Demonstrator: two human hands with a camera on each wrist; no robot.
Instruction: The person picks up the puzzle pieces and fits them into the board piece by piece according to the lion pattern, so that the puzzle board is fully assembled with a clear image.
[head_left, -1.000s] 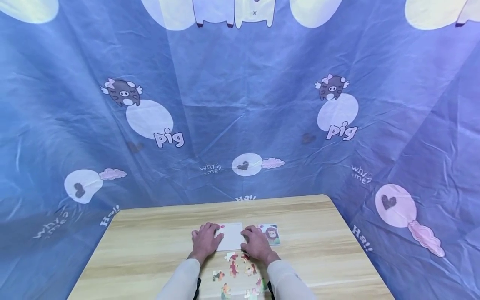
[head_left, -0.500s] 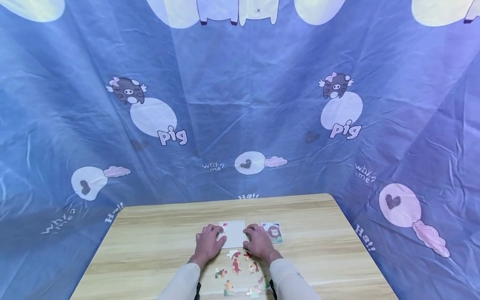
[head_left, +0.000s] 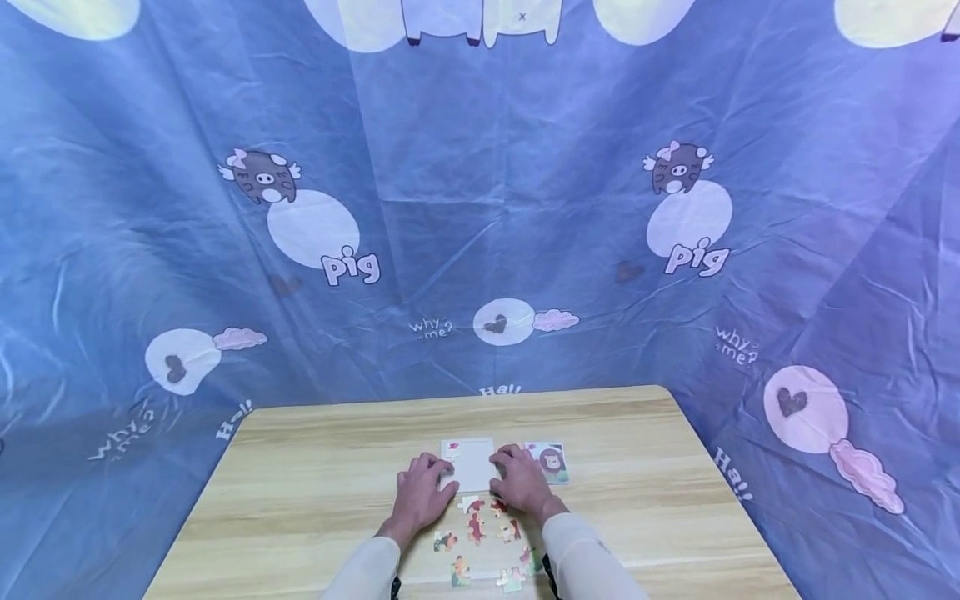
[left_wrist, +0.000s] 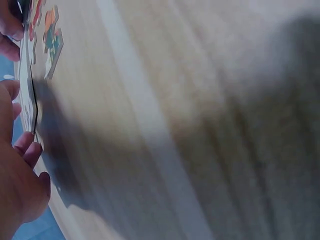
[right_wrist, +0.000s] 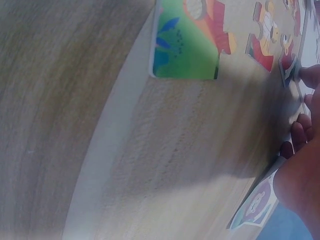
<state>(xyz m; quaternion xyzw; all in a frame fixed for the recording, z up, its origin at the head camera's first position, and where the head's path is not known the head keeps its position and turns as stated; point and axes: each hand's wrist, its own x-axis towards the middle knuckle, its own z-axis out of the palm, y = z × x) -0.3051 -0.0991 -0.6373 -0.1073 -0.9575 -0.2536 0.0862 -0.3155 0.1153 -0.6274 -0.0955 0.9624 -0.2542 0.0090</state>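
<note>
White and flat, a puzzle board is lying on the wood-grain counter, with a single red-marked piece sitting in its upper left corner. The left hand is resting at the board's left edge, thumb and fingers standing apart with nothing visibly pinched between them; the right hand is framing the opposite edge with a similarly spread grip, its fingers loosely bent. A lion card is lying just beside the right hand, which is partly covering it in the head view, and loose puzzle pieces are lying scattered on the near side of the board. The step in hand is probably squaring or steadying the board, with most of the picture waiting to be built. The next move is likely calling for one hand to be choosing a piece that borders the corner one, the other bracing the board against sliding.
</note>
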